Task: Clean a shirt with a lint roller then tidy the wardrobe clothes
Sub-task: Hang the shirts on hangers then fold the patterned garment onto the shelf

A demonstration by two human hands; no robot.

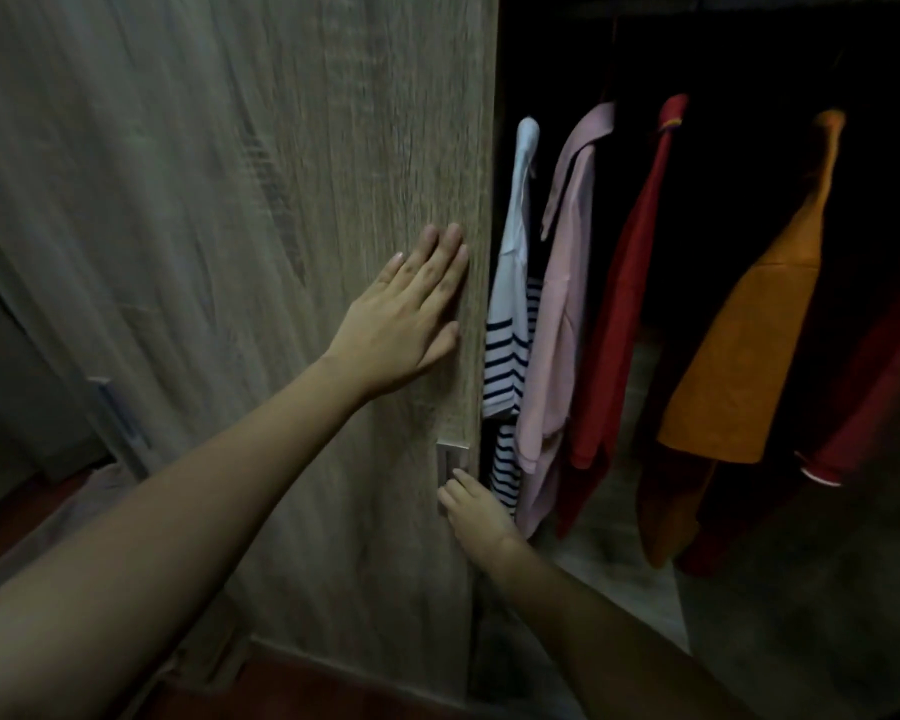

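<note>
Person stands at a wardrobe, both arms bare and stretched forward. Left hand lies flat on the wooden door, fingers straight and close together, palm pressed to the panel just beside its right edge; it holds nothing. Right hand is lower, at the pale recessed handle set into the same edge. Thumb and forefinger touch the handle, the other fingers are hidden behind the door edge, so I cannot tell whether it really grips.

The door covers the left part of the wardrobe; the right part is open and dark inside. The clothes hang there in a row, all tilted in this wide view. Nearest the door is a white shirt with navy stripes, almost touching the door edge. Next to it hangs a pink shirt, overlapping the striped one. Then a red shirt, then, across a dark gap, an orange shirt. At far right is a dark red garment with a white cuff trim, partly behind the orange one. Hangers and rail are too dark to make out.

Grey wardrobe floor shows below the hems. A strip of reddish room floor shows under the door.
</note>
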